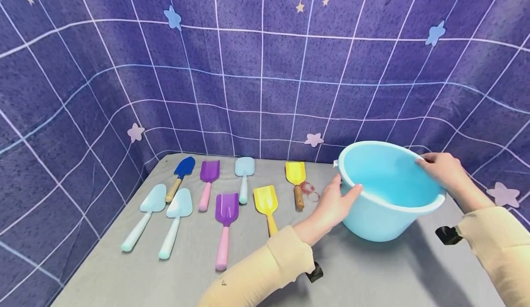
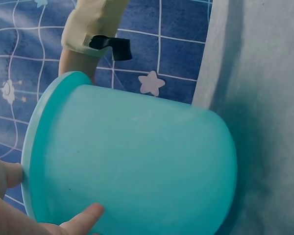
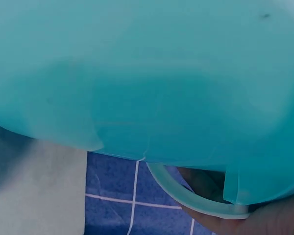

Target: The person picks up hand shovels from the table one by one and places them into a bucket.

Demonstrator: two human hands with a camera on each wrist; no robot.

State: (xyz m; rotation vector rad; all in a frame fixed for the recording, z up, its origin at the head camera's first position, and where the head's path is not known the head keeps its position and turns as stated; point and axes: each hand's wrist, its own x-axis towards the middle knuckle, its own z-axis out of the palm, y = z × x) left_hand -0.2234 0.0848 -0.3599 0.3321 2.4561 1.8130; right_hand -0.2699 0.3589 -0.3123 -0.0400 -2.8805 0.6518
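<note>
A light blue plastic bucket (image 1: 378,222) is held between both hands at the right of the head view, its mouth tilted and a shadow on the table beside it. My left hand (image 1: 325,208) grips the near left rim, thumb at the lip and fingers along the outer wall. On the far right side, my right hand (image 1: 444,171) holds the rim. The right wrist view shows a curved pale handle (image 3: 183,196) with that hand's fingers around it. From the left wrist, the bucket's outer side (image 2: 137,152) fills much of the view.
Several toy shovels lie left of the bucket: pale blue (image 1: 179,205), purple with pink handles (image 1: 227,210), and yellow (image 1: 266,200). A yellow one with a brown handle (image 1: 298,194) and a dark blue trowel (image 1: 184,166) lie farther back. A purple gridded curtain (image 1: 248,95) borders the grey table (image 1: 174,279).
</note>
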